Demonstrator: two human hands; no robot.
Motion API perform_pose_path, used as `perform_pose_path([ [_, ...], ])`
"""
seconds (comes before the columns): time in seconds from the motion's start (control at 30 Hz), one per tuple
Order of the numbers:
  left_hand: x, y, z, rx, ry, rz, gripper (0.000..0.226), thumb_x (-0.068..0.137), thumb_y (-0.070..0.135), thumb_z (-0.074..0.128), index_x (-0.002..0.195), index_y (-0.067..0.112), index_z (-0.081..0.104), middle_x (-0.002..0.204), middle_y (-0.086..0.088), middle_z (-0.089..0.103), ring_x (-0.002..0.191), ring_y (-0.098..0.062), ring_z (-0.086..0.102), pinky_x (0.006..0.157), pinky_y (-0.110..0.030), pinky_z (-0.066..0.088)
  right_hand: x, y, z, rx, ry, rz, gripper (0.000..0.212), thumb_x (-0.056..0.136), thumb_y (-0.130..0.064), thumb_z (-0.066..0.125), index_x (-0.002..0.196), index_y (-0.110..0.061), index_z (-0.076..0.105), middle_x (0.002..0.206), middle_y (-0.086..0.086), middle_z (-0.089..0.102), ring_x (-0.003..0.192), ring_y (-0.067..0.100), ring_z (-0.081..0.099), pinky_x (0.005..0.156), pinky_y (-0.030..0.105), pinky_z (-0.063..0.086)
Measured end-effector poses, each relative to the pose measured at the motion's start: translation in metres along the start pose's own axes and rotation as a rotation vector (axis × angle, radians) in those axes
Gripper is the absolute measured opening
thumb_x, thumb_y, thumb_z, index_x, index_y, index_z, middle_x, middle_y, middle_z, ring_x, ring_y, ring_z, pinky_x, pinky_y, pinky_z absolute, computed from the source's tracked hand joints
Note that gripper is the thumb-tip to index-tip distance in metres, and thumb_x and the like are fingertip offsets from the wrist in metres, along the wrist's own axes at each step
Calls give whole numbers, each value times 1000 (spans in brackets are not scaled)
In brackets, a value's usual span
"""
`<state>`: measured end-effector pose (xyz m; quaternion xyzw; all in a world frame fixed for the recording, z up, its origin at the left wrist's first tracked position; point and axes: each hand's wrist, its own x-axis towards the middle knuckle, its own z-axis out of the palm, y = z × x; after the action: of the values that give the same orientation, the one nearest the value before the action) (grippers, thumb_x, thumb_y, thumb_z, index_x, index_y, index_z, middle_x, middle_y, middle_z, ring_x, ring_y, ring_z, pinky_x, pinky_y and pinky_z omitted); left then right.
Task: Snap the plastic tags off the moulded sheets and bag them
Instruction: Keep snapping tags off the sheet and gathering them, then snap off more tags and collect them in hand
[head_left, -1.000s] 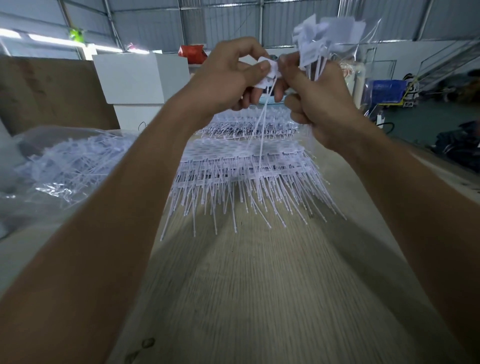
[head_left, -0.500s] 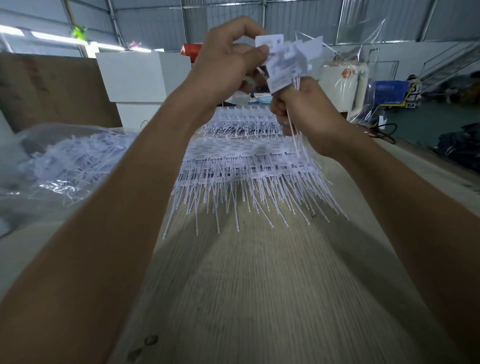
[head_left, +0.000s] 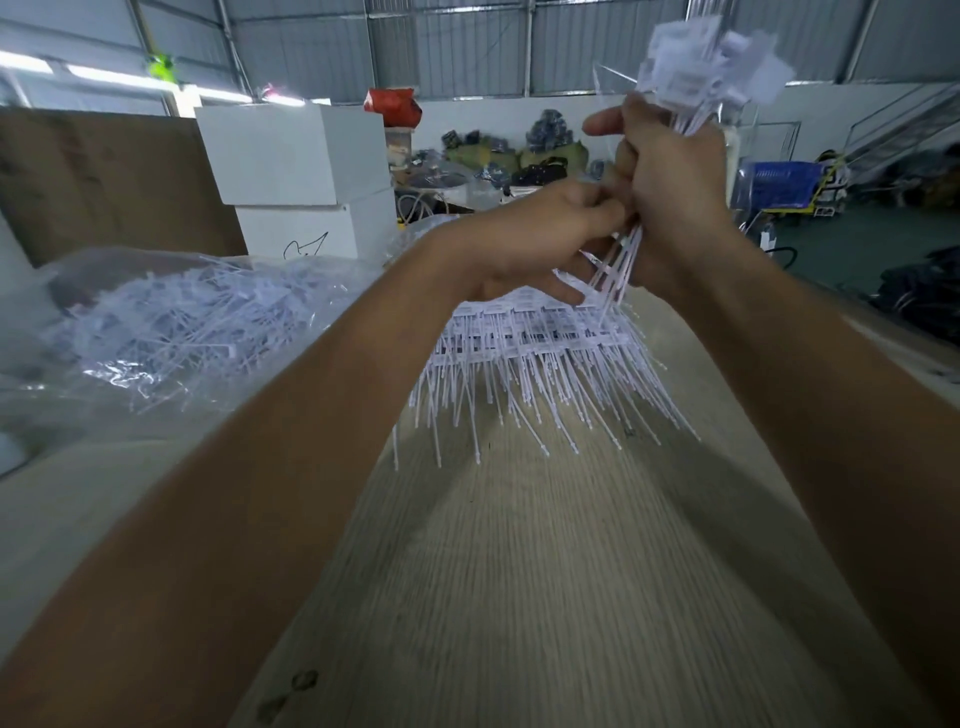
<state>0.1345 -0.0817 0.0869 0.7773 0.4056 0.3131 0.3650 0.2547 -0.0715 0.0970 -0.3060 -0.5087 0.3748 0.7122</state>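
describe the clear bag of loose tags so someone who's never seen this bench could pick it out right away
Start at the wooden bench and look to its left edge, in front of the stacked white boxes. There lies the clear plastic bag, crumpled and shiny, with loose white tags jumbled inside. Unlike the moulded sheets stacked mid-bench in neat rows, its tags point every way.

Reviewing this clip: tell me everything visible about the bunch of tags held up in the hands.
The bunch of tags is pale white, thin plastic by the look of it: flat rectangular heads fanned out at the top, blurred, with faint print, and long thin stems running down. The right hand grips the stems, holding the bunch roughly upright above the table. The stem ends stick out below that fist, where the left hand pinches them.
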Motion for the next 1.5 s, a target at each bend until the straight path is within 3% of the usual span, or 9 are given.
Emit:
perform_pose_path([
  [0.17,3,-1,2,-205,-11,6,42,104,45,43,94,14,70,93,-17,76,90,-33,75,86,-45,60,-3,-7,-2,5,-41,-7,43,109,-20,38,84,-5,69,58,-1,38,49,9,36,51,22,33],
  [0.33,3,-1,-2,-226,21,-15,42,105,44,42,95,8,62,75,-18,69,69,-29,68,72,-42,60,-8,-13,2,-359,-36,-101,47,110,-33,35,86,-18,73,87,-8,61,76,5,54,71,22,42],
  [0.6,1,12,15,-234,115,49,40,109,34,36,89,10,60,68,-11,66,69,-27,58,60,-33,52,5,-17,-6,-501,-23,-115,45,108,-38,37,76,-18,63,78,-1,58,60,5,53,54,20,39],
  [0.73,3,17,27,-406,170,72,32,109,19,35,88,5,53,57,-9,59,52,-23,55,58,-32,51,11,-15,-9,-546,-15,-139,49,107,-41,36,71,-18,60,77,1,62,69,10,61,65,23,44],
  [0.9,6,20,39,-490,252,20,34,109,25,34,76,18,38,46,6,26,40,-8,15,41,-15,15,15,-12,-19,-396,-183,21,40,99,-51,55,90,-13,65,68,-5,57,54,4,55,56,18,48],
  [1.0,8,20,31,-497,392,21,34,108,29,38,77,17,43,48,6,29,38,-8,18,37,-17,14,17,-8,-32,-265,-393,152,45,89,-53,70,104,-11,68,77,-3,63,71,9,63,71,27,54],
  [1.1,5,13,7,-544,575,-25,33,110,32,35,84,13,46,51,6,34,37,-7,23,33,-21,19,17,5,-38,-230,-371,137,18,86,-31,78,93,-15,73,84,-6,71,76,7,65,71,25,57],
  [1.33,-23,-39,-48,-138,793,-186,38,108,36,34,78,18,49,61,1,35,46,-13,28,40,-20,22,9,74,-51,-526,-338,-17,13,91,-12,73,87,-3,66,76,8,60,64,13,54,64,24,55],
  [1.5,-105,-84,-89,356,949,-123,42,107,33,37,68,21,49,60,0,46,51,-15,40,54,-30,31,-8,133,-63,-786,-393,-86,18,91,-8,72,78,-14,60,69,-5,62,58,3,54,62,23,45],
])
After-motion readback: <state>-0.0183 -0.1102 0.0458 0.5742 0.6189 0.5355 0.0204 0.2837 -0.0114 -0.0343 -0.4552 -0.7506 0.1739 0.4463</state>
